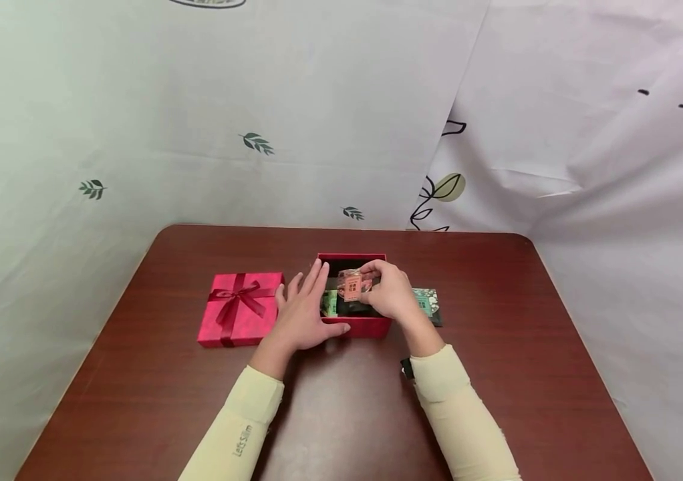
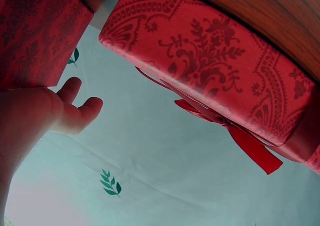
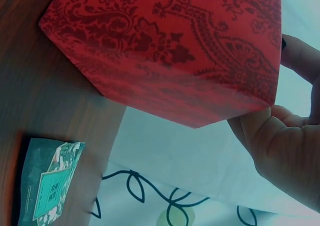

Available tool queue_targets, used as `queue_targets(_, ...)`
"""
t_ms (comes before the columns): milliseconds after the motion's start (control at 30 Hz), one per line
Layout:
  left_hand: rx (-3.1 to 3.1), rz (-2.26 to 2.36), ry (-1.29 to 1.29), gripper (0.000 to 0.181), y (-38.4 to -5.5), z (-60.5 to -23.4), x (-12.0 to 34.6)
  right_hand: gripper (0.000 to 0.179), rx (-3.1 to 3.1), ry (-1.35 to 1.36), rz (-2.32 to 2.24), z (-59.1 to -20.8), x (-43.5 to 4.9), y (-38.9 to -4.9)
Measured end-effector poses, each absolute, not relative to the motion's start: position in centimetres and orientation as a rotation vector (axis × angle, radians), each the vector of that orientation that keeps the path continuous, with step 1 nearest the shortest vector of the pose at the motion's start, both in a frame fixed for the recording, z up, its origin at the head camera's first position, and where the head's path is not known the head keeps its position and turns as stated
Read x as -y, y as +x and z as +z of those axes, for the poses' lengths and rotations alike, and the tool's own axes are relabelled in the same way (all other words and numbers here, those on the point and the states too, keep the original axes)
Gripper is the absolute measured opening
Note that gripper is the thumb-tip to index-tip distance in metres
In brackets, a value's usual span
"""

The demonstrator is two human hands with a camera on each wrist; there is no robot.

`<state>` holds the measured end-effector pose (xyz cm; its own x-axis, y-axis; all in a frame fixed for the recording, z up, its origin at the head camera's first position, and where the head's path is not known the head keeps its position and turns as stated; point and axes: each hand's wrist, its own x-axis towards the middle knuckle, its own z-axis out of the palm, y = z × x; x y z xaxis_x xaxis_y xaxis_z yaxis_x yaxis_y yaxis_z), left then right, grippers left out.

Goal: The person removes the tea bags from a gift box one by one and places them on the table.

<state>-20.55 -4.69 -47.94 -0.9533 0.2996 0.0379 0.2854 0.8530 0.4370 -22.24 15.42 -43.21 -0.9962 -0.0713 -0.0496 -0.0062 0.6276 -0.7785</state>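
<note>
A red patterned box (image 1: 361, 327) stands uncovered on the table, its inside dark. My left hand (image 1: 304, 319) rests along its left side with straight, spread fingers, the thumb at the front wall. Over the opening, my right hand (image 1: 391, 291) pinches a small clear packet with an orange label (image 1: 351, 287) between thumb and fingers. Inside the box, beside the left hand, lies a green packet (image 1: 329, 304). The right wrist view shows the box's patterned wall (image 3: 165, 45) hiding what the right fingers hold.
To the left lies the red lid (image 1: 209, 327) with a dark red ribbon bow. A green floral packet (image 1: 428, 304) is on the table just right of the box, partly behind the right forearm. White leaf-printed cloth (image 1: 317, 120) hangs behind the brown table (image 1: 155, 401).
</note>
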Motion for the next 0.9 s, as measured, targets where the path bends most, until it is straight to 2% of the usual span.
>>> queue_targets(900, -3.014, 0.701, 0.492, 0.125, -20.4, -48.0, 4.7, 0.040, -2.742, -0.055, -1.394, -42.9, -17.3, -21.8)
